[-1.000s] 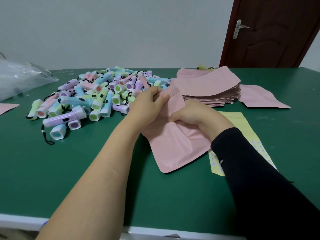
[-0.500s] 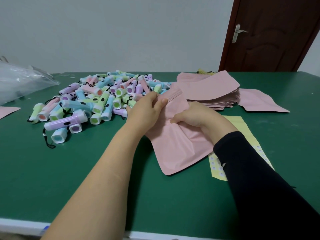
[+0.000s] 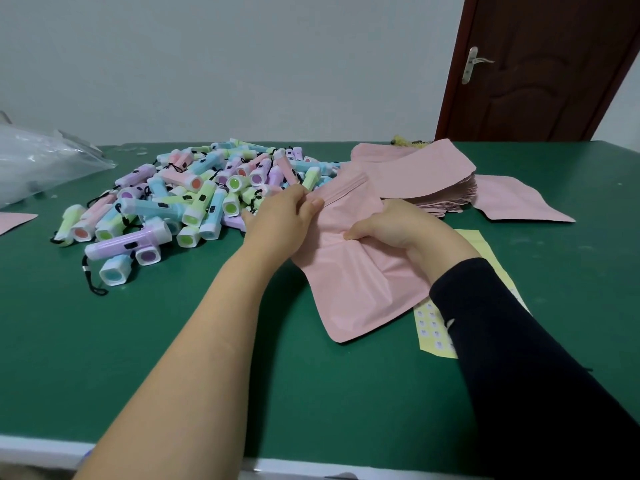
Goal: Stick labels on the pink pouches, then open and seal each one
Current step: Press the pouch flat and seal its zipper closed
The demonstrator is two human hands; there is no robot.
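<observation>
Green table (image 3: 138, 341) w/ white front edge. Pale grey wall (image 3: 242, 64) behind, dark brown door (image 3: 554, 98) w/ metal handle (image 3: 471, 64) at far right. Far left on the table: clear plastic bag (image 3: 41, 161). Centre-left: heap of small pastel flashlights (image 3: 194, 199) in pink, blue, green & purple, w/ black cords. Right of the heap: stack of pouches (image 3: 426, 174), w/ one loose pouch (image 3: 519, 206) flat just beside it.

The pouch (image 3: 360, 282) being worked is mid-table btwn both hands. Its bottom end rests on the tabletop, top end lifted twd the flashlights. Plain matte pink, creased & puckered round the middle, ridged zip strip across the top.

Left hand (image 3: 280, 220): thumb & fingers pressed together, pinching the top edge by the zip strip. Right hand (image 3: 398, 223): fingers curled & clamped on the pouch's right side, thumb on top. Right arm in a black sleeve (image 3: 519, 358), left arm bare. Yellow label sheet (image 3: 433, 330) lies partly under the pouch & right arm, w/ rows of small round labels showing.
</observation>
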